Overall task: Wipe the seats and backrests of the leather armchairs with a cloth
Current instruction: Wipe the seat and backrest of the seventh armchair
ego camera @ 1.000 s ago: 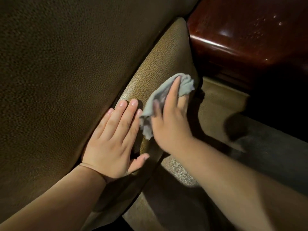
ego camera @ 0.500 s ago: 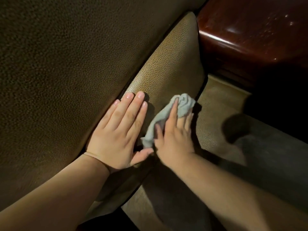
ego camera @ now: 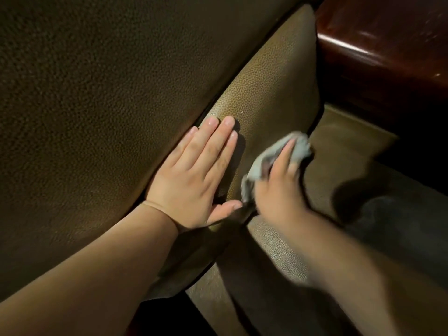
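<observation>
While left hand (ego camera: 194,178) lies flat on leather cushion (ego camera: 271,88) | right hand (ego camera: 278,190) grips cloth (ego camera: 298,146)

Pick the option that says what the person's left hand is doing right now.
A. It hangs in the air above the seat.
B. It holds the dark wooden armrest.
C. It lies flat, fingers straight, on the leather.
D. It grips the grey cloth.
C: the left hand lies flat with straight fingers on the leather panel, while the right hand holds the grey cloth.
</observation>
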A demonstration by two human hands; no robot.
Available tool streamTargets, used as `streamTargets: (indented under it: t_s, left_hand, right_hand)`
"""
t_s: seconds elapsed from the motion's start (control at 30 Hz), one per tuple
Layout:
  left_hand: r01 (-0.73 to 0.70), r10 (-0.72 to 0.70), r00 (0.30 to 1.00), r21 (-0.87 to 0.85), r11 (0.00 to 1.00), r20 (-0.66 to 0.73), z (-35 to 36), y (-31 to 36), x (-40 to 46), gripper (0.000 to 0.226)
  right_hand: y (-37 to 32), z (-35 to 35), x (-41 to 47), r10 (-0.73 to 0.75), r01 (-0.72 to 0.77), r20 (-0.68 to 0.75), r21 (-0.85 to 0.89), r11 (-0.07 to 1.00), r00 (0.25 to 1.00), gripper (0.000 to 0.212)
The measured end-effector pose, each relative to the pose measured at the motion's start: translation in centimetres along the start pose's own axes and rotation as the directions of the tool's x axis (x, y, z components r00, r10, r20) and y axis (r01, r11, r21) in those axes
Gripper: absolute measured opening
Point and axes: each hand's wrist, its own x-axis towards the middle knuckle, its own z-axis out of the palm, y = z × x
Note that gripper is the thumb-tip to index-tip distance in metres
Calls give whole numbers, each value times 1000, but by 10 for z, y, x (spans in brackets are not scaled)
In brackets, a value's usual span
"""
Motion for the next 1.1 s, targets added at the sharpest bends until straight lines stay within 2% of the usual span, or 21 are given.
streamTargets:
  t_s: [0.07, 0.13, 0.23, 0.3, 0.37, 0.43, 0.47, 0.5, 0.53, 0.57, 0.6, 0.63, 0.67, 0.77, 0.8, 0.83, 0.9, 0.97, 1.03, 1.1]
  left_hand:
    - [5, -5, 1000, 11, 1000, 0, 1, 0, -1, 100]
    - [5, -5, 1000, 23, 1000, 3, 0, 0, -1, 99]
    - [44, -44, 999, -8, 999, 31, -9, 0, -1, 100]
    - [99, -94, 991, -55, 994, 96, -19, 5, -11, 103]
    - [175, -161, 971, -65, 982, 175, -30, 14, -39, 103]
    - [223, -209, 957, -44, 974, 202, -35, 23, -79, 98]
    - [238, -228, 950, -22, 971, 215, -38, 28, -102, 97]
    - [249, -245, 943, 10, 968, 226, -39, 31, -125, 96]
    - [264, -266, 936, 42, 964, 232, -40, 37, -149, 96]
    - [286, -293, 929, 61, 956, 226, -40, 42, -170, 96]
    - [324, -331, 920, 67, 944, 209, -39, 49, -187, 95]
    - [376, -381, 906, 66, 924, 184, -38, 57, -201, 95]
    - [425, -430, 889, 65, 903, 157, -36, 63, -209, 94]
    - [484, -485, 869, 38, 874, 96, -30, 72, -212, 92]
    - [490, -490, 867, 30, 871, 88, -30, 72, -211, 93]
    - [500, -500, 862, 23, 866, 79, -30, 71, -212, 94]
    - [516, -515, 855, 0, 857, 54, -29, 70, -213, 97]
    - [514, -513, 858, -22, 857, 34, -28, 70, -215, 97]
    - [507, -506, 862, -49, 861, 27, -26, 67, -215, 98]
    - [504, -503, 864, -58, 862, 28, -26, 67, -216, 100]
  right_hand:
    - [-32, -35, 62, -24, 47, -203, 109, 993, 979, 80]
    - [-61, -57, 93, -69, 105, -252, 129, 986, 965, 77]
    - [-86, -60, 56, -270, 267, -148, -40, 963, 951, 72]
    - [-84, -49, 8, -439, 431, -6, -181, 884, 898, 77]
    - [-74, -39, -26, -505, 525, 144, -240, 816, 851, 77]
    - [-67, -39, -16, -545, 581, 203, -327, 746, 814, 68]
    - [-65, -38, -2, -548, 560, 153, -383, 735, 823, 62]
    - [-68, -35, 13, -500, 476, 51, -400, 783, 865, 58]
    - [-72, -31, 23, -370, 332, -72, -312, 890, 926, 60]
    - [-77, -25, 26, -180, 152, -159, -172, 973, 971, 65]
    - [-82, -15, 18, -32, 28, -197, -24, 999, 980, 69]
    - [-87, 1, -4, 41, -28, -202, 68, 997, 979, 71]
    - [-86, 23, -35, 58, -39, -188, 101, 994, 981, 73]
    - [-70, 77, -144, 53, -56, 27, 122, 991, 998, 86]
    - [-57, 90, -165, 42, -45, 85, 44, 998, 996, 87]
    - [-45, 96, -168, 38, -33, 92, -60, 998, 995, 88]
    - [-22, 94, -128, 112, -112, -13, -159, 981, 994, 87]
    - [-11, 75, -76, 225, -234, -84, -123, 964, 971, 82]
    - [-11, 64, -56, 261, -268, -93, -75, 961, 961, 75]
    - [-17, 84, -92, 176, -176, -26, -25, 984, 984, 76]
